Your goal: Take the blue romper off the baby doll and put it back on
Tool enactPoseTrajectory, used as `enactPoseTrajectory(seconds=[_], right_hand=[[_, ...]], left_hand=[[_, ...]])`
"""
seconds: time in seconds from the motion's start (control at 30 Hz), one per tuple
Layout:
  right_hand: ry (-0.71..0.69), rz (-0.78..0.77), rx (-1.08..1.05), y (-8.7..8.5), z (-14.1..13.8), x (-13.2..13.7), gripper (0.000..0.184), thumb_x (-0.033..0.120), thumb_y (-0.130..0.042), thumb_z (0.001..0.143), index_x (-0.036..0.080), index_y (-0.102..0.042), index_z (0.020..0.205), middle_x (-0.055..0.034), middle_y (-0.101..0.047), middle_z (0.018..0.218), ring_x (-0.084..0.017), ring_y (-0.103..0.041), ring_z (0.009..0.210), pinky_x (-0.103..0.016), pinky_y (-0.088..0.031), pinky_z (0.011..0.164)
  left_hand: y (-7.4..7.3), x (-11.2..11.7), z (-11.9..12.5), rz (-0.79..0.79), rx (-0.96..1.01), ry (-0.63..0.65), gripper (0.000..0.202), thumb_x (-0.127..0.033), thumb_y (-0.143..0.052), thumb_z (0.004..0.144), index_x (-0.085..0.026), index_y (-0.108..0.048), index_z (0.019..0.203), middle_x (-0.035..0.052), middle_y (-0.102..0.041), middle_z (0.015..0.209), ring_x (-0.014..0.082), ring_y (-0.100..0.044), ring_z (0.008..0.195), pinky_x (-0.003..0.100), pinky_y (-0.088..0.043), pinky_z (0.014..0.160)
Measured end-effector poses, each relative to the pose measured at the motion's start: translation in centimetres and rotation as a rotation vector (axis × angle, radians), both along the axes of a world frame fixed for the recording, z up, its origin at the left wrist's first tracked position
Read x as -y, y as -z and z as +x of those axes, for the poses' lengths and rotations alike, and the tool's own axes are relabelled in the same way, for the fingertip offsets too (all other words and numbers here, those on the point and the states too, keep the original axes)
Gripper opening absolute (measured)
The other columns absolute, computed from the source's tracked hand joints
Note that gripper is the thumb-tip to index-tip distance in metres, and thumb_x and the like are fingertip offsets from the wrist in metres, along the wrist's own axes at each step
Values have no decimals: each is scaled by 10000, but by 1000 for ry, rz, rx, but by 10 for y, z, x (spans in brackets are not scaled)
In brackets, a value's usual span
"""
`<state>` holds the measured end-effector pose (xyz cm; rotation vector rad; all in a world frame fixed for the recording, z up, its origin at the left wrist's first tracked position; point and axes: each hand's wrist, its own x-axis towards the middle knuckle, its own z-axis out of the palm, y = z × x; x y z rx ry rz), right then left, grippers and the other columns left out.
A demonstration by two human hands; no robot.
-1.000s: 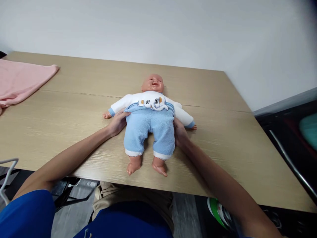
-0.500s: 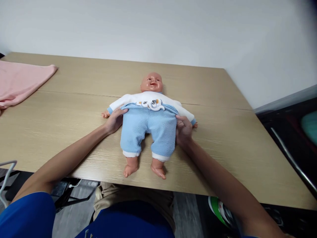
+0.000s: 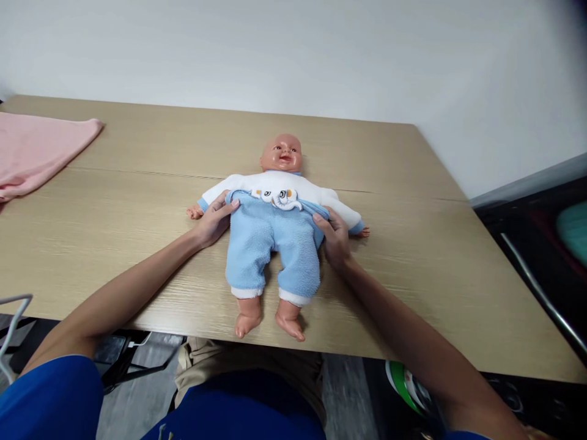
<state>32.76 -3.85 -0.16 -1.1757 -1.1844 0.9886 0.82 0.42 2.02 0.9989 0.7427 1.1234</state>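
Observation:
A baby doll (image 3: pixel 282 153) lies on its back on the wooden table, head away from me and bare feet towards me. It wears a white long-sleeved top (image 3: pixel 229 184) with blue cuffs and an animal face on the front. Light blue fleecy pants (image 3: pixel 250 250) with white hems cover its legs. At the left side of the waistband my left hand (image 3: pixel 215 220) pinches the pants, thumb on top. My right hand (image 3: pixel 335 237) grips the waistband on the other side, thumb over the cloth and fingers mostly hidden. The waistband overlaps the lower edge of the top.
Pink cloth (image 3: pixel 41 150) lies on the table (image 3: pixel 151 146) at the far left. A white wall (image 3: pixel 257 55) stands behind the table. To the right is a dark object with a metal bar (image 3: pixel 541 293). Below the front edge, a green and white object (image 3: pixel 406 385) shows.
My right hand has moved slightly left, its thumb now further over the waistband. The doll's legs have shifted a little towards me and its feet closer together. My left hand keeps its hold.

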Motion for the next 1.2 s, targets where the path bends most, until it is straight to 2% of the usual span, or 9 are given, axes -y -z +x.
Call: enactPoseTrajectory(seconds=[0.13, 0.23, 0.37, 0.53, 0.7, 0.87, 1.0, 1.07, 1.2], right_hand=[[112, 188, 134, -7, -1, 10, 477, 697, -844, 981, 318, -597, 829, -7, -515, 810, -273, -519, 846, -478, -556, 908], [146, 270, 110, -9, -5, 10, 415, 672, -832, 1019, 321, -646, 901, -7, -554, 856, -266, -570, 871, -450, -576, 886], [100, 157, 37, -3, -6, -4, 421, 722, -815, 1049, 331, -677, 971, 24, -546, 816, -227, -578, 795, -386, -585, 793], [-24, -45, 3, 1, 1, -20, 579, 834, -871, 945, 306, -640, 888, 50, -517, 790, -191, -489, 738, -344, -527, 725], [-71, -25, 33, -3, 7, -23, 626, 881, -848, 934, 301, -624, 866, 49, -513, 794, -187, -453, 733, -345, -488, 724], [-107, -13, 117, -1, 10, -24, 611, 868, -857, 931, 292, -662, 881, 51, -522, 765, -185, -440, 725, -339, -444, 687], [-39, 0, 151, 5, 9, -20, 527, 784, -847, 966, 292, -665, 923, 29, -609, 812, -204, -550, 783, -348, -503, 741], [51, 66, 167, 0, 7, -15, 436, 709, -821, 1006, 300, -672, 1035, -4, -691, 933, -233, -646, 892, -374, -570, 850], [201, 279, 334, -38, -5, -3, 287, 537, -757, 1078, 323, -702, 1262, -86, -761, 1309, -308, -711, 1210, -513, -588, 1173]], left_hand=[[-1, 1, 3, 35, -4, -38, 639, -736, -1088, 771, -266, -724, 1006, 30, -749, 996, 271, -735, 991, 420, -615, 959], [1, -1, 5, 86, -39, -80, 677, -811, -1047, 783, -260, -699, 969, 27, -705, 956, 261, -696, 948, 416, -596, 929], [8, -6, 6, 142, -86, -160, 679, -837, -1009, 830, -271, -664, 979, -8, -600, 892, 206, -590, 837, 360, -524, 818], [10, -9, 8, 151, -133, -186, 669, -842, -989, 860, -263, -680, 986, -34, -523, 821, 164, -447, 732, 327, -392, 688], [10, -9, 8, 147, -137, -150, 659, -812, -1006, 861, -235, -706, 963, -20, -600, 860, 166, -509, 793, 316, -430, 730], [11, -9, 7, 103, -50, -144, 626, -755, -1034, 862, -240, -682, 922, -21, -563, 843, 166, -503, 772, 322, -449, 728], [15, -11, 6, 90, -40, -177, 618, -776, -1011, 870, -260, -671, 905, -23, -495, 792, 175, -451, 710, 354, -451, 702], [16, -11, 6, 106, -40, -203, 599, -780, -1008, 867, -266, -706, 925, -18, -525, 804, 178, -466, 714, 358, -470, 713], [16, -8, 5, 176, -95, -284, 548, -776, -968, 906, -265, -784, 977, 17, -689, 924, 220, -622, 881, 381, -551, 884]])
